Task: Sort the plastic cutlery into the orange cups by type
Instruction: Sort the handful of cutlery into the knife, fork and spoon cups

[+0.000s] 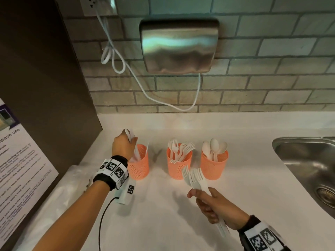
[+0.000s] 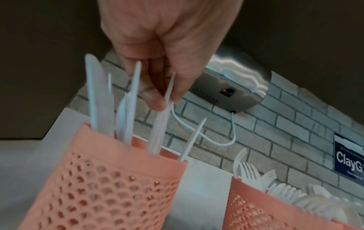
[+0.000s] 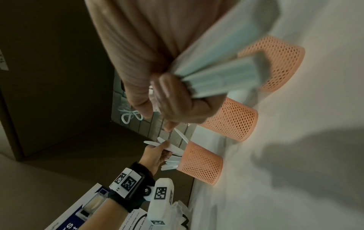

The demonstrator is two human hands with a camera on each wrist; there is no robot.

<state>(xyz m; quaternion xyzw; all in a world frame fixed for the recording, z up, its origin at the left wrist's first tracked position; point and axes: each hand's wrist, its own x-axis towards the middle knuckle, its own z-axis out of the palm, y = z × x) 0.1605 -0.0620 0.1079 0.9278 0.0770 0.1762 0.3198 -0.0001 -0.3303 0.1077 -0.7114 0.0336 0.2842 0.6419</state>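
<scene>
Head view: left hand (image 1: 123,145) pinches white knives (image 2: 157,133) over the left cup (image 1: 140,164); right hand (image 1: 215,207) is clenched round a fork bundle (image 1: 194,178) just in front of the fork cup (image 1: 178,163), spoon cup (image 1: 214,162) beside it. Risk: knives fan out, one could miss the rim or tip the light cup. Left fingertips are hidden behind the knives; fork handles are blurred in the right wrist view.

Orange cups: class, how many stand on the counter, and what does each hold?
3. Left cup holds knives, beside the left hand; middle cup holds forks; right cup holds spoons. None appears hidden.
</scene>
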